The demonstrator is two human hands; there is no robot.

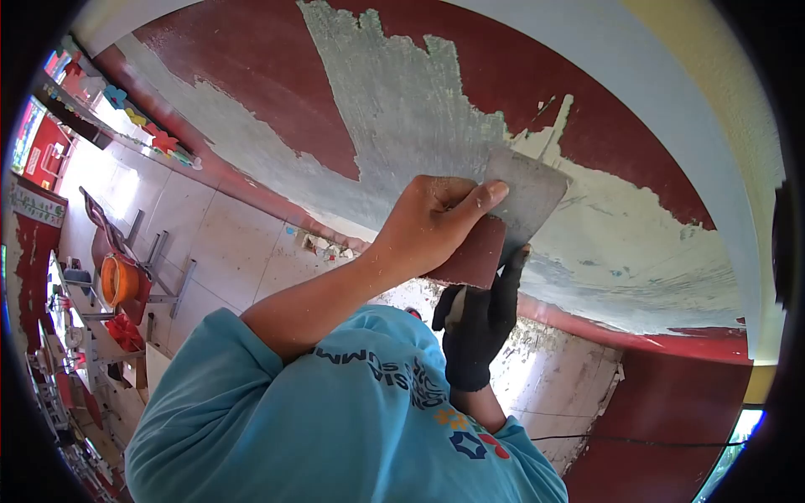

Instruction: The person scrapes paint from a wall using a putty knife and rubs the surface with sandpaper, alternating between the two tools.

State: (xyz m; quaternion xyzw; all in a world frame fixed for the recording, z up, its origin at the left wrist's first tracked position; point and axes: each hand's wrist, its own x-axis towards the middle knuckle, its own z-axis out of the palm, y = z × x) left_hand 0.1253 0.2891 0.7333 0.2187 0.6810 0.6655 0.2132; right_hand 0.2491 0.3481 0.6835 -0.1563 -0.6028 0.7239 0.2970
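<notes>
My bare left hand point(444, 220) is closed on a piece of sandpaper, its thumb pressed on the grey face point(528, 191). A red-brown part of the sandpaper point(471, 258) shows below the same hand; whether it is one folded sheet or two pieces I cannot tell. My right hand point(480, 329), in a black glove with a bare fingertip showing, reaches up to the sheet's lower edge and grips it from underneath. Part of its grip is hidden. Just beyond both hands is the wall point(402, 101), with scraped grey patches between areas of dark red paint.
Pale floor tiles point(222, 235) lie at the left, with paint flakes point(327, 248) along the wall's foot. An orange bowl-like container point(120, 280) stands by chairs and cluttered tables at far left. A thin black cable point(620, 439) crosses the lower right.
</notes>
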